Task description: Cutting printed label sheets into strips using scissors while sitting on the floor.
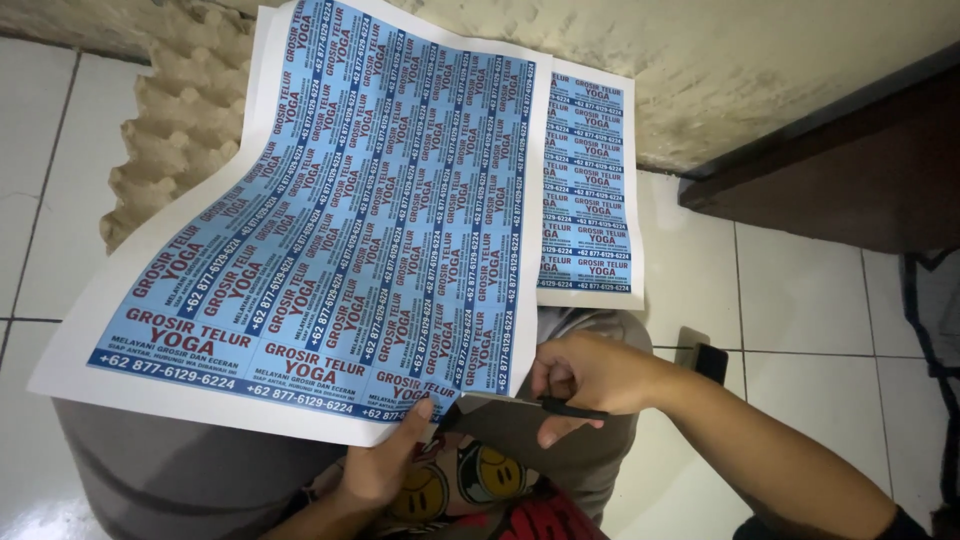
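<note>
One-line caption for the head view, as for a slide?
Seated person's left hand holds up a blue printed label sheet while the right hand grips black scissors at its lower edge.

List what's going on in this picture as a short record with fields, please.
setting: person seated over a white tiled floor, seen from above
left hand: pinches the lower edge of a large printed sheet
printed sheet: white border, rows of small blue labels with red and white lettering, curved upward
right hand: grip closed on black-handled scissors, blades at the sheet's lower edge
behind: second label sheet lying flat; a stack of pulp egg trays near the wall
lap: grey trousers, patterned shirt with yellow smiley faces
</note>
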